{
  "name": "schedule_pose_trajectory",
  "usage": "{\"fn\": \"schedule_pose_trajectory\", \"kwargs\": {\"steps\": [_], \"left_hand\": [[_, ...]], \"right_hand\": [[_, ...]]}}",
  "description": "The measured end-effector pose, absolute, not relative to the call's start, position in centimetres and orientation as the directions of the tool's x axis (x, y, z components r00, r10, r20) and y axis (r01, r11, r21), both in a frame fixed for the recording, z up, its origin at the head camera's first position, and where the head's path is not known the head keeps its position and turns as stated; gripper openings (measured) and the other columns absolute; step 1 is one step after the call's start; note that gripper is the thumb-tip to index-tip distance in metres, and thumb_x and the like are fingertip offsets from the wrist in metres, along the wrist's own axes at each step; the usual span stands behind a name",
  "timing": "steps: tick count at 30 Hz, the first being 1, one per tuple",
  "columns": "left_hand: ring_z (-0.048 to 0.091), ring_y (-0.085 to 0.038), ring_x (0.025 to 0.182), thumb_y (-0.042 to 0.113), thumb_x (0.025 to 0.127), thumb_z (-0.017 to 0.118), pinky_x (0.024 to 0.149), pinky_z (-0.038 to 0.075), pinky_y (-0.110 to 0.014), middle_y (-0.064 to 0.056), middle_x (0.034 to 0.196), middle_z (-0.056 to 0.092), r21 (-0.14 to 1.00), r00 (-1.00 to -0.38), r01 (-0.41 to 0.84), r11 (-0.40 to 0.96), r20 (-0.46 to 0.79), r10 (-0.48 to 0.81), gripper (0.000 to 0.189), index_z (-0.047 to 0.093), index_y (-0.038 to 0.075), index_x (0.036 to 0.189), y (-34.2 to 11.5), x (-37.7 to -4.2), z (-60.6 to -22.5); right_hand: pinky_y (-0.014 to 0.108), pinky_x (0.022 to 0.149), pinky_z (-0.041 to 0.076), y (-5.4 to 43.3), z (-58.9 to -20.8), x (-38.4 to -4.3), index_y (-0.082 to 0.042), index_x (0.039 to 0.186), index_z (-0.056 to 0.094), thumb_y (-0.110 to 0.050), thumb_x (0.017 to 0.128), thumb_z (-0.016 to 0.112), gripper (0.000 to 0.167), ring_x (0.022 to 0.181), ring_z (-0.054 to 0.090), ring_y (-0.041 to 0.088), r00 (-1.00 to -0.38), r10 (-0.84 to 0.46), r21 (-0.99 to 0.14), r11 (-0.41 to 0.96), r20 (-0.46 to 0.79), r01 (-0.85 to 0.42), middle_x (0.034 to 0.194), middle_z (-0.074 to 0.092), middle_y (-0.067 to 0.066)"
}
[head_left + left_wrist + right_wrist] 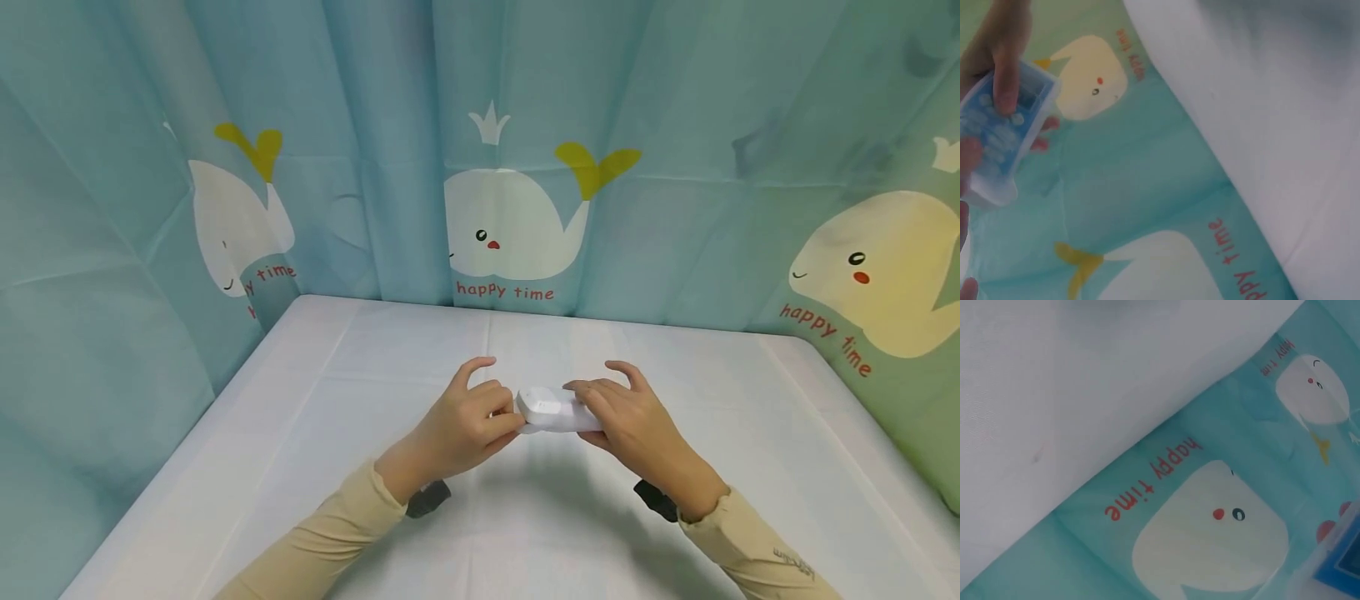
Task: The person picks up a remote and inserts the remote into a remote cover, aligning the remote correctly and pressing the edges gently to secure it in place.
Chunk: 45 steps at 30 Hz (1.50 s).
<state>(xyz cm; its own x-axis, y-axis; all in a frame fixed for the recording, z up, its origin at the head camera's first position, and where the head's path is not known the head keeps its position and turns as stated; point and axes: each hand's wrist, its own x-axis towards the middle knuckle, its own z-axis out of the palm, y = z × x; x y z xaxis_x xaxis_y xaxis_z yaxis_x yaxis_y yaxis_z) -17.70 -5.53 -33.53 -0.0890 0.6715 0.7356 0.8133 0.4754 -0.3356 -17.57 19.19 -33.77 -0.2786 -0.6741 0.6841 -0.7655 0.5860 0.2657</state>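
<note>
A white remote control (551,408) with a blue button face is held up above the table between both hands. My left hand (472,421) pinches its left end, the index finger raised and bent away from it. My right hand (633,421) grips the right end, also with one finger lifted. In the left wrist view the remote control (997,134) shows pale buttons and a dark display, and the right thumb (1005,87) lies over its face. Only a blue corner of the remote control (1338,565) enters the right wrist view.
Under the hands is a white-covered table (360,400). A blue-green curtain (390,108) with whale prints hangs along its far edge and sides. A black wrist device (429,498) sits below the left wrist, and another black device (657,500) below the right.
</note>
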Motion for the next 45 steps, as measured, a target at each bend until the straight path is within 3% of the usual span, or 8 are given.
{"fn": "schedule_pose_trajectory", "kwargs": {"steps": [4,7,14,18,25,34,39,45], "left_hand": [[0.054,-0.008,0.062,0.019,0.069,0.081,0.094,0.045,-0.045,0.005,0.068,0.056,-0.39,-0.054,0.799,0.458,0.712,0.7,0.017,0.065,0.017,0.072,-5.7,-17.7,-33.2],[0.055,-0.007,0.062,0.019,0.069,0.081,0.096,0.045,-0.045,0.006,0.066,0.057,-0.413,-0.046,0.791,0.452,0.695,0.717,0.017,0.064,0.018,0.072,-5.9,-17.7,-32.9],[0.053,-0.007,0.06,0.017,0.063,0.081,0.094,0.045,-0.045,0.007,0.063,0.056,-0.442,-0.033,0.76,0.478,0.707,0.706,0.021,0.06,0.018,0.069,-6.5,-18.0,-32.9],[0.055,-0.008,0.068,0.023,0.066,0.082,0.097,0.043,-0.045,0.008,0.071,0.06,-0.37,-0.125,0.796,0.478,0.673,0.729,0.022,0.063,0.02,0.074,-6.7,-18.0,-33.2],[0.054,-0.009,0.084,0.03,0.075,0.079,0.102,0.039,-0.045,0.007,0.084,0.053,0.012,-0.361,0.902,0.432,0.569,0.739,0.019,0.062,0.021,0.08,-7.1,-18.0,-33.9],[0.048,-0.01,0.087,0.017,0.079,0.075,0.102,0.038,-0.037,0.006,0.087,0.051,0.14,-0.396,0.909,0.392,0.579,0.712,0.015,0.059,0.02,0.079,-7.2,-18.2,-34.5],[0.05,-0.011,0.087,0.028,0.076,0.075,0.101,0.04,-0.043,0.006,0.088,0.049,-0.023,-0.377,0.873,0.486,0.601,0.705,0.016,0.06,0.023,0.079,-7.3,-18.5,-35.0],[0.053,-0.013,0.087,0.03,0.074,0.078,0.1,0.042,-0.045,0.006,0.088,0.052,-0.372,-0.244,0.774,0.512,0.572,0.783,0.022,0.058,0.027,0.083,-7.7,-19.2,-35.1]], "right_hand": [[0.048,0.082,0.048,19.2,-33.9,-17.6,-0.001,0.095,0.055,-0.008,0.048,0.089,0.058,0.078,0.065,0.021,-0.289,-0.697,0.274,0.577,0.656,-0.77,0.093,0.066,0.007],[0.047,0.083,0.047,19.2,-34.0,-17.7,-0.004,0.102,0.057,-0.029,0.067,0.083,0.05,0.084,0.062,0.02,-0.317,-0.709,0.272,0.584,0.63,-0.765,0.095,0.063,0.006],[0.046,0.082,0.044,19.0,-34.5,-17.8,-0.011,0.116,0.058,-0.057,0.096,0.025,0.06,0.088,0.059,0.019,-0.306,-0.737,0.309,0.57,0.603,-0.761,0.096,0.06,0.006],[0.048,0.087,0.041,19.0,-34.6,-17.9,-0.013,0.118,0.057,-0.054,0.097,0.028,0.055,0.091,0.058,0.02,-0.329,-0.747,0.287,0.564,0.578,-0.774,0.1,0.059,0.006],[0.049,0.091,0.034,18.8,-34.3,-17.7,-0.018,0.123,0.057,-0.054,0.092,0.045,0.049,0.099,0.055,0.017,-0.45,-0.704,0.137,0.607,0.549,-0.783,0.106,0.058,0.002],[0.046,0.08,0.037,17.8,-34.7,-17.9,-0.024,0.122,0.06,-0.05,0.079,0.067,0.051,0.088,0.054,0.018,-0.493,-0.676,0.126,0.649,0.548,-0.75,0.1,0.058,0.001],[0.048,0.083,0.039,17.5,-35.2,-18.2,-0.021,0.118,0.063,-0.038,0.062,0.084,0.062,0.091,0.056,0.02,-0.383,-0.736,0.227,0.58,0.559,-0.782,0.099,0.06,0.002],[0.055,0.09,0.038,18.3,-35.4,-18.0,-0.019,0.122,0.06,-0.037,0.071,0.075,0.056,0.09,0.055,0.024,-0.27,-0.796,0.418,0.533,0.541,-0.736,0.102,0.062,0.004]]}}
